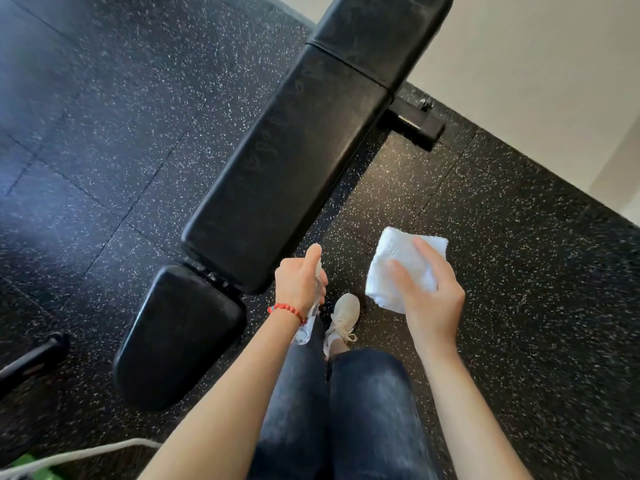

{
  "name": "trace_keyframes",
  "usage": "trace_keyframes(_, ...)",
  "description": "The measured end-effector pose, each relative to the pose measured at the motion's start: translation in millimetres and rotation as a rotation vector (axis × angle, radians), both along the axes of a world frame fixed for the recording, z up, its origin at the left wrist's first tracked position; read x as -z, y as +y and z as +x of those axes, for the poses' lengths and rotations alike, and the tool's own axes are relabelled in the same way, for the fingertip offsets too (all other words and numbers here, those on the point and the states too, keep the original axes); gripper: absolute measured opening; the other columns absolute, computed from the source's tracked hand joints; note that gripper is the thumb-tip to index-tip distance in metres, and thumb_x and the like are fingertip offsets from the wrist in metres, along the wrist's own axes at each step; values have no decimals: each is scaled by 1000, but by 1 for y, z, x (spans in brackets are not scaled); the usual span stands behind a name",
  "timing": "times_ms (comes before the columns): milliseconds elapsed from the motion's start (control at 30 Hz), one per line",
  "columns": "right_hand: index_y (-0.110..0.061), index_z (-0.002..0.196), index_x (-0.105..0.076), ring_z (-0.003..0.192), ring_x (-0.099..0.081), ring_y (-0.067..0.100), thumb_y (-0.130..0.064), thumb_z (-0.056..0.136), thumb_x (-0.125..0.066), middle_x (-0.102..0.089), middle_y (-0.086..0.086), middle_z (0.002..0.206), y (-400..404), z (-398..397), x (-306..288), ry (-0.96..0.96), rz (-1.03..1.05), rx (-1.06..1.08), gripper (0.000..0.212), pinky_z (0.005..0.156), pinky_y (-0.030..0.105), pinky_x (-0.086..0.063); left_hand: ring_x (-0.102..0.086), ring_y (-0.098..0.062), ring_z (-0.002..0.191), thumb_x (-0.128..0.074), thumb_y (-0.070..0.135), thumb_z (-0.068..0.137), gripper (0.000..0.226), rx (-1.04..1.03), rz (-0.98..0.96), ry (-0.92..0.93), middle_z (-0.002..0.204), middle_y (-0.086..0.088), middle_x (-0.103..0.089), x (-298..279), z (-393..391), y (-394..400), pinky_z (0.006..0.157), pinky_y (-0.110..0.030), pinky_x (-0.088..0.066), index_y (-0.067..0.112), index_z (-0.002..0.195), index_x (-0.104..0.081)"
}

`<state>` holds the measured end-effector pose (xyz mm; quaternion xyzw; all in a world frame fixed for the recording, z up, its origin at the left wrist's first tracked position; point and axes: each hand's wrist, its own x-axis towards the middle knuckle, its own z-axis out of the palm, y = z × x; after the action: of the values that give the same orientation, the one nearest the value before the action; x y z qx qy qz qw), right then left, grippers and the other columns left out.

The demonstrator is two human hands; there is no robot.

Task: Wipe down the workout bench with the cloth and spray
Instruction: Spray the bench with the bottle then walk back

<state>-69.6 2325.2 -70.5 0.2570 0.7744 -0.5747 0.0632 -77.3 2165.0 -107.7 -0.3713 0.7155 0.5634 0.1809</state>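
Bench first, as your landmark: the workout bench [287,168] runs away from you on a slant, its short seat pad [176,337] nearest and its long back pad stretching toward the pale wall [536,81].

Nearest to you, at the near right corner of the long pad, your left hand [299,284] is wrapped around the spray bottle [308,329], thumb raised along its top. Most of the bottle is hidden behind the hand, so you cannot tell from here which way the nozzle points. That is the first risk: squeeze now and the mist may land on your leg, your shoe [343,315] or the speckled rubber floor [485,271] rather than on the pad, and a wet floor beside the bench could be slippery underfoot.

Just right of the bench, a little farther out, your right hand [429,296] holds the folded white cloth [398,268], fingers spread over it and thumb beneath. It hangs over the floor, clear of the padding. The hold looks light; a loose fold could open or drop and pick up grit.

Farther along, the long pad shows faint marks and a seam near its far end. Wiping only the near part would likely leave that stretch undone, and the gap between the two pads could trap liquid.
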Motion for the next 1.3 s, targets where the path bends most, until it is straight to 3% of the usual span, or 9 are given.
trace_keyframes(167,-48,98,-57,92,-50,-17,-35,69,-76,-59,-11,106,10,-32,2,32,15,1,37,77,1,-36,-48,-23,40,-43,50,71,66,8,1,12,37,-7,-49,4,-33,13,59,-41,-50,-10,46,-52)
trace_keyframes(333,-46,100,-57,92,-52,-14,-33,69,-78,-59,-9,104,18,-74,7,42,38,12,40,77,1,-35,-50,-23,44,-44,60,72,62,-12,0,33,41,-8,-50,10,-79,20,64,-45,-52,13,30,-47)
trace_keyframes(500,-39,104,-58,92,-53,-10,-24,72,-76,-58,-5,104,25,-130,8,46,58,7,40,78,1,-35,-49,-21,42,-42,53,81,71,34,26,43,38,-5,-48,11,-133,27,66,-44,-52,-9,47,-52)
trace_keyframes(733,-39,106,-59,94,-53,-12,-39,66,-77,-60,-10,104,31,-191,7,33,70,25,43,81,3,-36,-47,-21,39,-44,43,79,62,87,47,26,36,-5,-48,6,-201,45,59,-36,-51,-9,47,-53)
trace_keyframes(900,-45,101,-59,95,-53,-12,-51,62,-69,-60,-13,105,42,-227,5,18,67,62,41,82,2,-34,-49,-13,41,-44,38,94,68,136,-47,64,39,-6,-49,0,-239,56,50,-10,-44,-14,52,-54)
trace_keyframes(1000,-49,99,-57,96,-53,-10,-50,63,-71,-59,-14,105,54,-246,0,17,65,66,38,84,4,-35,-51,-16,41,-44,43,93,68,143,-42,65,40,-7,-50,-1,-259,63,60,-22,-51,-6,47,-55)
trace_keyframes(1100,-49,98,-57,97,-54,-7,-36,69,-76,-60,-11,106,68,-265,-3,14,46,80,37,86,11,-38,-51,-16,40,-42,44,94,68,156,-23,78,38,-5,-50,1,-280,76,69,-31,-53,0,43,-53)
trace_keyframes(1300,-47,99,-58,97,-54,-5,-31,71,-76,-59,-10,107,105,-303,0,-1,10,42,38,86,14,-41,-46,-16,36,-42,46,83,64,98,28,104,38,-7,-48,-5,-323,121,58,-29,-51,-1,41,-50)
